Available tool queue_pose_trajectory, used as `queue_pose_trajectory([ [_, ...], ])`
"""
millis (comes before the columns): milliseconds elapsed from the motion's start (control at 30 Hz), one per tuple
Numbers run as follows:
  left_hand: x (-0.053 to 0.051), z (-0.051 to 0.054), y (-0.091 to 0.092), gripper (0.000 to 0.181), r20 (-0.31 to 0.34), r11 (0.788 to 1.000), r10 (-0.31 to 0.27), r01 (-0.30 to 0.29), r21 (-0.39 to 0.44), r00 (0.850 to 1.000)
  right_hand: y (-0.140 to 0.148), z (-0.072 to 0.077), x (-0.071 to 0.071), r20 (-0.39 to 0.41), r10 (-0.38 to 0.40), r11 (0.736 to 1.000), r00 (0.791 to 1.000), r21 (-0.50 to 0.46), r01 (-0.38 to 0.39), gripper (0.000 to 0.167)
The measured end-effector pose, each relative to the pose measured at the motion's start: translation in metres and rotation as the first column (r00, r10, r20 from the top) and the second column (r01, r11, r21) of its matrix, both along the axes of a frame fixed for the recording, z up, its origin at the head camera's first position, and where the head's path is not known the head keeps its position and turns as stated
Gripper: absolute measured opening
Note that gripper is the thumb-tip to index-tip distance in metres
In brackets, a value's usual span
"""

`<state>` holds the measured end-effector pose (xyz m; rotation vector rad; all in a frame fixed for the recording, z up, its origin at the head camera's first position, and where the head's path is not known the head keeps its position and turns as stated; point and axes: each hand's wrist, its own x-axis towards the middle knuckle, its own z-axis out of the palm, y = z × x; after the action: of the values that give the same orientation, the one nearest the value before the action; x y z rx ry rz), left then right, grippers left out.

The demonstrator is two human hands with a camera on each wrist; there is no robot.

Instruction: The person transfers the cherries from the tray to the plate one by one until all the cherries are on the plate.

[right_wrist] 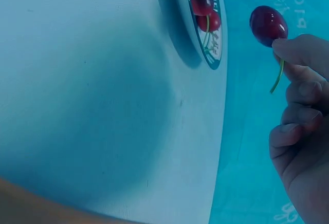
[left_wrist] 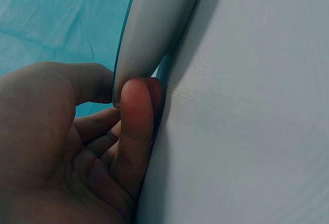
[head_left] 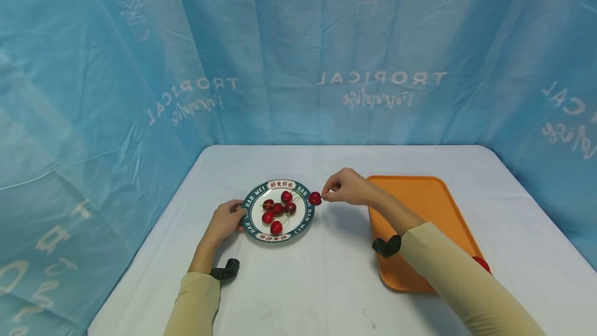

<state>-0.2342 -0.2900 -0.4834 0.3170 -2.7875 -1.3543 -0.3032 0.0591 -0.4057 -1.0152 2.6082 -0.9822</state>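
My left hand (head_left: 227, 220) grips the left rim of a round plate (head_left: 255, 232) with a green patterned border. In the left wrist view the thumb lies over the rim of the plate (left_wrist: 154, 29) and the fingers are beneath it. Several red cherries (head_left: 278, 209) with stems lie on the plate. My right hand (head_left: 350, 188) pinches one cherry (head_left: 314, 198) by its stem end, just off the plate's right edge. The right wrist view shows that cherry (right_wrist: 268, 25) between thumb and finger, its green stem hanging below.
An orange tray (head_left: 420, 191) lies on the right of the white table (head_left: 298, 284), partly under my right forearm. Part of a red thing (head_left: 482, 263) shows at the tray's right edge, mostly hidden by the sleeve. Blue printed curtains (head_left: 289, 56) surround the table.
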Motion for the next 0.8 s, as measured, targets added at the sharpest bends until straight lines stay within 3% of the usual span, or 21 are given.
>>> queue_pose_trajectory([
  [367,0.001,0.002,0.000,0.046,0.004,1.000,0.004,-0.004,0.010,1.000,-0.022,-0.005,-0.007,0.063,0.004,0.996,0.998,0.091,-0.010,0.004],
  [567,0.001,0.002,0.000,0.046,0.005,1.000,0.006,-0.006,0.005,1.000,-0.036,-0.009,-0.006,0.058,0.007,0.988,0.998,0.153,-0.015,0.006],
  [800,0.001,0.003,0.000,0.045,-0.001,1.000,-0.001,0.001,0.010,1.000,-0.051,-0.014,-0.004,0.053,0.039,0.986,0.998,0.161,-0.047,0.008],
])
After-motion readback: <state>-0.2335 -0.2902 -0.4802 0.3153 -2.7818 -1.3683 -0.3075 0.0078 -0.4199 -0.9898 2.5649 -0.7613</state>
